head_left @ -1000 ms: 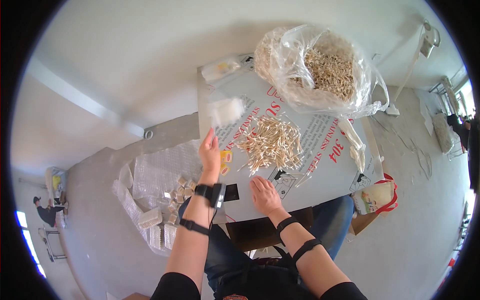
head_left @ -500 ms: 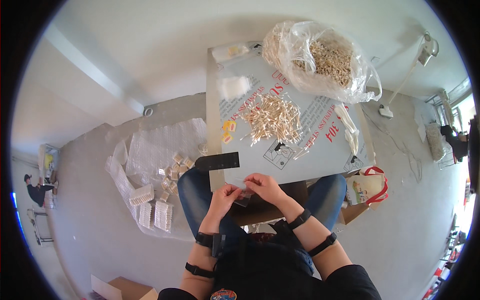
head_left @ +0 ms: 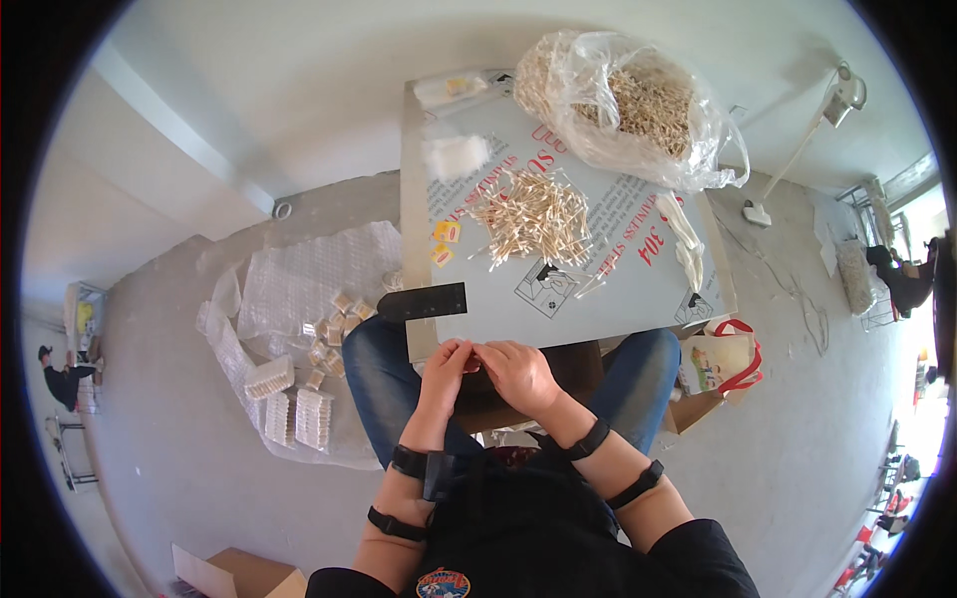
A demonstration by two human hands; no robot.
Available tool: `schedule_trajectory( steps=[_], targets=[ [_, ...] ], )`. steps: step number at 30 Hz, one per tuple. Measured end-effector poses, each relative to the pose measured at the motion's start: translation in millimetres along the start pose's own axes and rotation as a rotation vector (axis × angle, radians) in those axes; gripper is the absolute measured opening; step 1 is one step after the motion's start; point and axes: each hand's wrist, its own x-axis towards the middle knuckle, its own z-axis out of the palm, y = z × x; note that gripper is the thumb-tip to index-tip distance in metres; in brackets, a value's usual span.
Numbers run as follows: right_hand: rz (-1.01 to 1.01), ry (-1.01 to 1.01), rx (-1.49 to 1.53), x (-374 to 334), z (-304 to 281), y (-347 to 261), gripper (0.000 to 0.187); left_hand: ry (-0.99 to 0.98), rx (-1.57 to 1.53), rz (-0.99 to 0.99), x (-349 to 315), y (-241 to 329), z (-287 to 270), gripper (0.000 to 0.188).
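Observation:
My left hand (head_left: 446,381) and my right hand (head_left: 520,379) meet at the table's near edge, above my lap. Fingers and thumbs of both are pinched together, tip to tip. A small clear plastic bag showed between them a moment ago; the fingers now mostly hide it. Beyond the hands, a loose pile of cotton swabs (head_left: 535,217) lies on the table (head_left: 478,324), with a few strays at its right. Left of the pile are two small yellow labels (head_left: 446,232). A black flat strip (head_left: 424,301) juts over the left table edge.
A big clear bag of swabs (head_left: 643,110) stands at the back right. A white stack of small bags (head_left: 457,156) is at the back left, white gloves (head_left: 683,239) at the right. Packed swab bundles (head_left: 299,414) lie on bubble wrap (head_left: 309,269) on the floor. A tote bag (head_left: 713,364) stands right.
The view has shifted slightly, so the table sits a little higher and left. My hands have drawn closer together, the right turning over so its back covers the plastic bag.

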Motion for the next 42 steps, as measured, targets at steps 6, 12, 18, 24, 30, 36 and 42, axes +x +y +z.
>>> schedule_trajectory(
  steps=[6,12,18,24,30,36,42],
  targets=[
    [0.067,0.073,0.165,0.6,-3.2,-5.7,0.025,0.004,0.099,0.017,-3.4,0.9,-4.8,0.014],
    [0.214,0.014,0.27,2.8,0.4,-8.3,0.029,-0.031,0.262,0.126,-1.5,-1.6,-7.3,0.012],
    [0.121,0.012,0.22,6.2,-1.8,-4.7,0.031,-0.034,0.522,0.21,-5.8,8.3,-6.5,0.014],
    [0.101,-0.038,0.193,10.9,-6.1,-5.2,0.036,-0.017,0.595,0.251,-10.1,15.6,-3.6,0.015],
    [0.117,-0.065,0.17,10.0,-4.1,-1.0,0.036,0.02,0.682,0.31,-13.5,21.5,-0.2,0.015],
    [0.116,-0.092,0.16,13.0,-4.8,-0.1,0.035,-0.022,0.742,0.395,-14.3,25.7,-3.8,0.013],
    [0.173,-0.108,0.205,15.5,-11.5,-0.4,0.027,-0.11,0.667,0.362,-15.3,32.5,-4.0,0.013]
  ],
)
